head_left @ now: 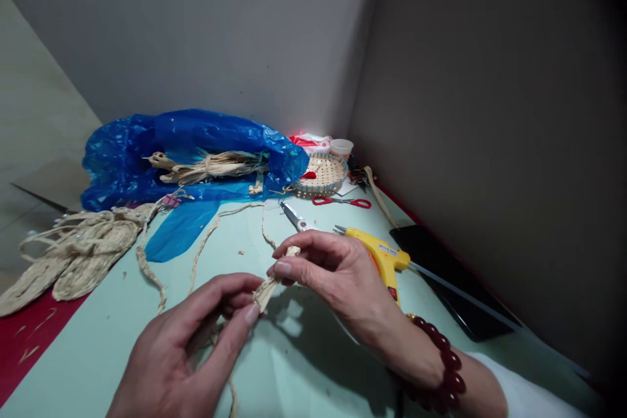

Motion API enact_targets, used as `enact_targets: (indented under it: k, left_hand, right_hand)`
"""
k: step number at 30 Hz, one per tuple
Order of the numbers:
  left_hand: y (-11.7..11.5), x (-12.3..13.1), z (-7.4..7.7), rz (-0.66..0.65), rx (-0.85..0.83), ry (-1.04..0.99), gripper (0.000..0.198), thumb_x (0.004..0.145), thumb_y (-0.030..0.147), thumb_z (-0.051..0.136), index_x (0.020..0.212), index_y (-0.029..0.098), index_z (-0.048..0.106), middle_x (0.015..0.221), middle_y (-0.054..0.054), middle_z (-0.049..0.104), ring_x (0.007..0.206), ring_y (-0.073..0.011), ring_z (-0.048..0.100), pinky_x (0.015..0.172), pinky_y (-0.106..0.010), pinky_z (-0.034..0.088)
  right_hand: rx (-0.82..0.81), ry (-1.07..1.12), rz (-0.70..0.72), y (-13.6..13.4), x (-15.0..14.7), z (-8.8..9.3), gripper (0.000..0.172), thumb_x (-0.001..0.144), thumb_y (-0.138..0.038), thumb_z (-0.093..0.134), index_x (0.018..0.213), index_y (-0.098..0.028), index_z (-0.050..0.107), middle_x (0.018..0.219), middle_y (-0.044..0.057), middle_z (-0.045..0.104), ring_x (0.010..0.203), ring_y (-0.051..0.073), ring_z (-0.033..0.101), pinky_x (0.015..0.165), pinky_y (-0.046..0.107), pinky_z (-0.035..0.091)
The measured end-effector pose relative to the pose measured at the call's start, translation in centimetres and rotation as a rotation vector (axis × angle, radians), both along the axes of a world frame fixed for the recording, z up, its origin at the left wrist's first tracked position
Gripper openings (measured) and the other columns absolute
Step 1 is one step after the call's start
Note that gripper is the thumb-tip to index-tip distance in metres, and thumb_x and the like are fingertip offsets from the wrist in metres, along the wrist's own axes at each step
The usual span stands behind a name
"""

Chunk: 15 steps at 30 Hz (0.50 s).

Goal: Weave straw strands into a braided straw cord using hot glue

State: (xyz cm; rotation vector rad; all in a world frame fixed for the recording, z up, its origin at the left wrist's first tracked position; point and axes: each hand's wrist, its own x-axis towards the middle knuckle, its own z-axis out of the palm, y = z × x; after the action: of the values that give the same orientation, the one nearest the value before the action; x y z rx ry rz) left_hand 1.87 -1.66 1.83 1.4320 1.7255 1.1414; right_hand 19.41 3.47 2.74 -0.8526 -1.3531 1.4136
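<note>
Both hands work a pale straw braid [267, 290] over a light green table [304, 366]. My left hand [189, 346] pinches the braid's lower part between thumb and fingers. My right hand [333, 271], with a dark red bead bracelet [441, 356] on its wrist, pinches the braid's upper end. The loose tail of the braid [200, 255] trails away across the table toward the back left.
A blue plastic bag [191, 157] holding dried straw lies at the back. Woven straw pieces [73, 255] lie at left. A yellow glue gun [385, 258], scissors [343, 201], a round woven tray [321, 173], a paper cup [341, 147] and a black phone [450, 274] sit near the right wall.
</note>
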Motion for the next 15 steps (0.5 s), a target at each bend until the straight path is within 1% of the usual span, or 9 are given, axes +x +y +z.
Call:
enact_targets:
  k: [3,6,8,10,13,15]
  left_hand:
    - [-0.16,-0.19,-0.64,-0.002,0.101,0.129,0.01,0.075,0.047,0.069,0.083,0.041,0.071,0.08,0.01,0.077,0.074,-0.0155,0.069,0.071,-0.02,0.052]
    - [-0.28,-0.36,-1.11,-0.031,0.151,0.164,0.01,0.079,0.045,0.067,0.088,0.043,0.07,0.082,0.009,0.077,0.076,-0.0162,0.069,0.071,-0.022,0.052]
    - [-0.31,-0.39,-1.21,-0.034,0.134,0.164,0.012,0.078,0.046,0.068,0.089,0.041,0.07,0.081,0.008,0.077,0.074,-0.017,0.07,0.069,-0.022,0.053]
    - [-0.31,-0.3,-1.12,-0.017,0.096,0.131,0.014,0.076,0.047,0.069,0.087,0.038,0.071,0.078,0.007,0.076,0.066,-0.0154,0.069,0.064,-0.021,0.054]
    - [-0.23,-0.02,-0.73,-0.009,0.022,0.019,0.016,0.074,0.046,0.07,0.084,0.034,0.07,0.066,0.008,0.073,0.057,-0.0129,0.068,0.061,-0.017,0.053]
    - [-0.12,0.17,-0.45,-0.023,-0.024,-0.048,0.018,0.074,0.046,0.069,0.085,0.031,0.068,0.059,0.007,0.07,0.057,-0.0141,0.068,0.06,-0.018,0.054]
  right_hand:
    - [-0.014,-0.014,-0.023,-0.19,-0.06,0.14,0.011,0.077,-0.02,0.081,0.072,-0.018,0.071,0.063,-0.006,0.066,0.057,0.006,0.054,0.053,0.015,0.04]
    - [-0.035,-0.067,-0.054,-0.27,0.01,0.21,0.014,0.075,-0.024,0.083,0.073,-0.017,0.07,0.059,-0.006,0.062,0.054,0.006,0.05,0.049,0.016,0.037]
    - [-0.03,-0.11,-0.074,-0.23,0.05,0.16,0.016,0.075,-0.027,0.083,0.073,-0.017,0.07,0.058,-0.005,0.061,0.054,0.007,0.049,0.049,0.018,0.037]
    - [-0.011,-0.134,-0.079,-0.13,0.08,0.02,0.017,0.075,-0.028,0.083,0.073,-0.017,0.07,0.058,-0.004,0.061,0.054,0.008,0.049,0.049,0.018,0.038]
    - [0.025,-0.128,-0.053,-0.07,0.13,-0.37,0.016,0.077,-0.029,0.081,0.083,-0.019,0.072,0.06,-0.005,0.061,0.055,0.009,0.051,0.051,0.019,0.04]
    - [0.045,-0.119,-0.038,-0.16,0.17,-0.64,0.015,0.079,-0.03,0.08,0.088,-0.02,0.072,0.061,-0.005,0.062,0.055,0.009,0.052,0.052,0.02,0.041]
